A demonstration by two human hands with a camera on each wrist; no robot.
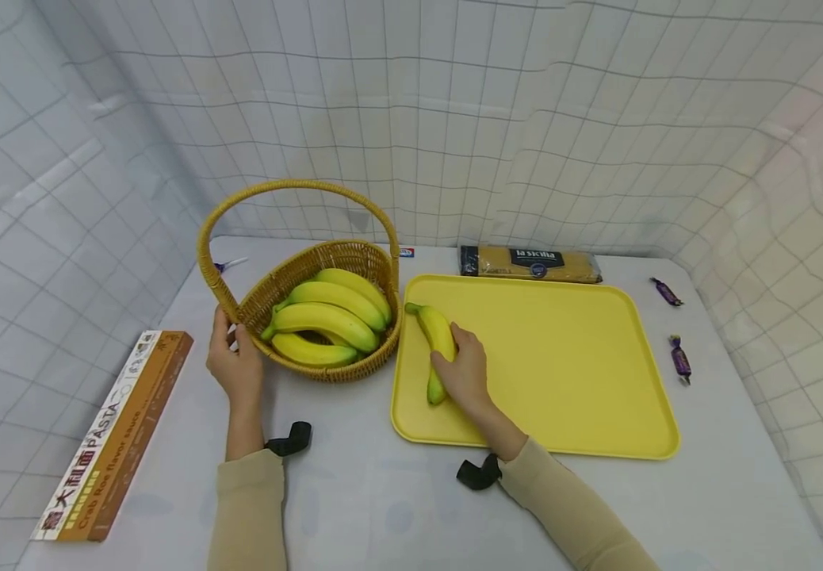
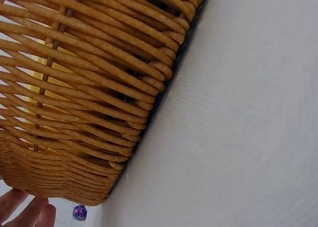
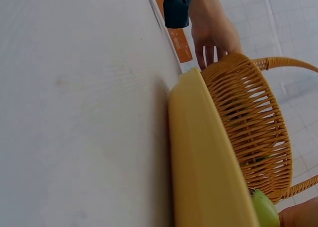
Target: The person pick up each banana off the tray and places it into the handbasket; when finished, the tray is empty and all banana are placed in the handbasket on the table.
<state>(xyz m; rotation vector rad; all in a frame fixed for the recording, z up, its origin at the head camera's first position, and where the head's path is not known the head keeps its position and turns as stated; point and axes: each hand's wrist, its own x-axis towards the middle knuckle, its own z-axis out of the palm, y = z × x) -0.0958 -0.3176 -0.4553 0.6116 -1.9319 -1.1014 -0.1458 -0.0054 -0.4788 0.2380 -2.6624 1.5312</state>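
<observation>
The table (image 1: 354, 492) carries a yellow tray (image 1: 561, 357), and just left of the tray stands a wicker basket (image 1: 326, 270) holding several bananas (image 1: 326, 317). One loose banana (image 1: 437, 337) lies on the tray's left part, near the basket. The right hand (image 1: 465, 371) rests over it, fingers curled round its lower half. The left hand (image 1: 235, 361) holds the basket's wall at the foot of the handle, on the side away from the tray.

The banana could roll if let go off balance, and the tall handle might snag a wrist reaching across.

A pasta box (image 1: 115, 436) lies far left of the tray, a pasta bag (image 1: 529, 264) behind it, and two purple sweets (image 1: 675, 333) to its right, none in the way.
</observation>
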